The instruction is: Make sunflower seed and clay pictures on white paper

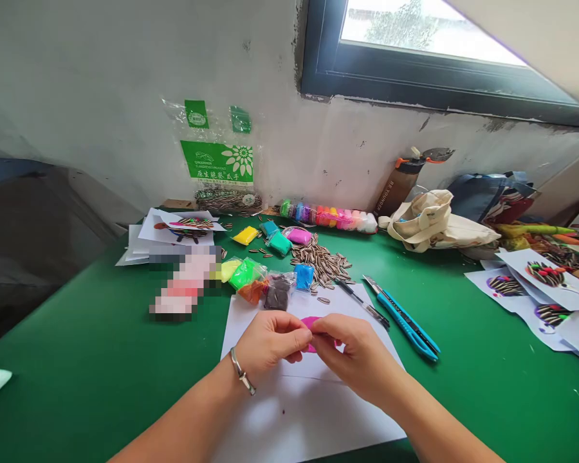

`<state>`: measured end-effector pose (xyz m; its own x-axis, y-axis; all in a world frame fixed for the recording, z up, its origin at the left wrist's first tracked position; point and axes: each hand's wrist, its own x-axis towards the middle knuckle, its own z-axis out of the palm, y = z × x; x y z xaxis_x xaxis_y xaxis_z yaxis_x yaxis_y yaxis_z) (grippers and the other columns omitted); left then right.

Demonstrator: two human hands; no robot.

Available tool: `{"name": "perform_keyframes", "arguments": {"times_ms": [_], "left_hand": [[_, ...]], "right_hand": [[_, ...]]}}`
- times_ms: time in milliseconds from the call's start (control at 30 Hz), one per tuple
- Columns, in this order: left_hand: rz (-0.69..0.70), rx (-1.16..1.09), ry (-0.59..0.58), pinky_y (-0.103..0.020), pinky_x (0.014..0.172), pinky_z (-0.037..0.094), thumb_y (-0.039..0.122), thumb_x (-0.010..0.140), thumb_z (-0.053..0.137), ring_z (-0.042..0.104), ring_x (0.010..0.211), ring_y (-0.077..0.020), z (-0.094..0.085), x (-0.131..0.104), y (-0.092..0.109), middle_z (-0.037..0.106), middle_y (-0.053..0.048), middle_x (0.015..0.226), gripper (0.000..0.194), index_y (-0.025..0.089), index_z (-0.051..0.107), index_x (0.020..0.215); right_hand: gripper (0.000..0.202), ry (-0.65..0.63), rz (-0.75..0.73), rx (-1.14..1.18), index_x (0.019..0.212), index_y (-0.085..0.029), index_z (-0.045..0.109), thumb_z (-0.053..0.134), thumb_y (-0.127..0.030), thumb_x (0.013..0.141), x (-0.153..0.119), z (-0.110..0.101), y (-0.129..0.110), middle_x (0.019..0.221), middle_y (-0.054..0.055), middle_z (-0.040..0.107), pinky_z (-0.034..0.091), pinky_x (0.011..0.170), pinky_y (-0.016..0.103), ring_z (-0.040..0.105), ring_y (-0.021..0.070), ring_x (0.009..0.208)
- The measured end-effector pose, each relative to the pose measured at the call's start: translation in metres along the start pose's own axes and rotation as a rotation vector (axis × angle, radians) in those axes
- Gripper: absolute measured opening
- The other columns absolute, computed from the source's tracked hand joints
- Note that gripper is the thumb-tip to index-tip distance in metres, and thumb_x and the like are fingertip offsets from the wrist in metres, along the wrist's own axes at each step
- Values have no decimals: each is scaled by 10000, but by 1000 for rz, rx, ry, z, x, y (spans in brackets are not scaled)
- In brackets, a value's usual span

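My left hand (pixel 273 344) and my right hand (pixel 352 350) meet fingertip to fingertip over a sheet of white paper (pixel 270 411). Both are closed in a pinch; whatever is between the fingers is too small or hidden to make out. Just behind the fingertips shows a flat magenta clay shape (pixel 312 348), partly covered by them. I cannot tell whether the fingers touch it. A tiny dark speck (pixel 283 411) lies on the paper in front of my hands.
Beyond the paper lie packets of modelling clay (pixel 277 290), loose sunflower seeds (pixel 321 257), a black pen (pixel 364 302) and a blue utility knife (pixel 405 318). Decorated papers (pixel 506 296) are at right, others (pixel 174 225) at left. A seed bag (pixel 226 173) and a bottle (pixel 400 183) stand by the wall.
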<state>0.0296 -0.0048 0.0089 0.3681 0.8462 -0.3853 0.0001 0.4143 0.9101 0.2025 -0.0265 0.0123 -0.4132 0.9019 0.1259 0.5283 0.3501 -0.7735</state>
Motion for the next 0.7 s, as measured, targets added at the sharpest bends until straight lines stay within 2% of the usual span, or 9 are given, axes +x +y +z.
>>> {"name": "perform_keyframes", "arguments": {"times_ms": [167,233,333,433,567,633,700], "left_hand": [[-16,-170,124,-199,494,413,406,556,814,532,489,-80,-8,3,1,611,9,556,333,133,655,658],[-37,-254,146,-196,506,427,406,534,837,545,505,-77,-9,2,2,639,1,609,371,139,675,735],[-63,-330,130,-189,518,443,391,496,867,547,508,-67,-9,1,3,650,-1,631,473,144,702,864],[-63,-338,108,-183,521,454,394,494,872,546,500,-59,-8,0,2,645,-4,625,458,127,710,829],[-66,-331,133,-156,465,421,405,478,879,499,436,-31,-6,1,2,625,9,581,419,121,684,717],[-69,-336,138,-143,447,404,404,467,882,478,417,-19,-5,2,3,611,17,559,417,120,668,686],[-63,-330,132,-138,445,403,399,472,882,479,419,-18,-5,3,3,604,20,550,410,119,660,673]], "right_hand": [[168,47,50,56,707,-184,610,512,-158,841,1,0,2,619,-26,521,321,544,223,434,104,592],[130,89,137,229,835,-186,647,524,-224,855,3,0,5,679,-6,572,369,571,232,484,118,625],[215,133,286,582,980,-168,639,559,-322,853,7,-1,12,747,28,632,435,597,262,553,134,630],[208,125,342,766,841,-145,646,596,-348,838,11,-2,15,699,35,642,436,566,260,561,124,566],[249,134,401,867,682,-149,593,629,-354,819,12,-2,15,577,-6,586,341,445,211,470,76,446],[237,151,416,896,677,-154,581,653,-343,801,13,-1,15,546,-24,556,316,433,199,445,67,441],[174,182,410,913,764,-160,609,681,-319,778,14,-1,16,566,-30,563,343,470,200,471,74,481]]}}
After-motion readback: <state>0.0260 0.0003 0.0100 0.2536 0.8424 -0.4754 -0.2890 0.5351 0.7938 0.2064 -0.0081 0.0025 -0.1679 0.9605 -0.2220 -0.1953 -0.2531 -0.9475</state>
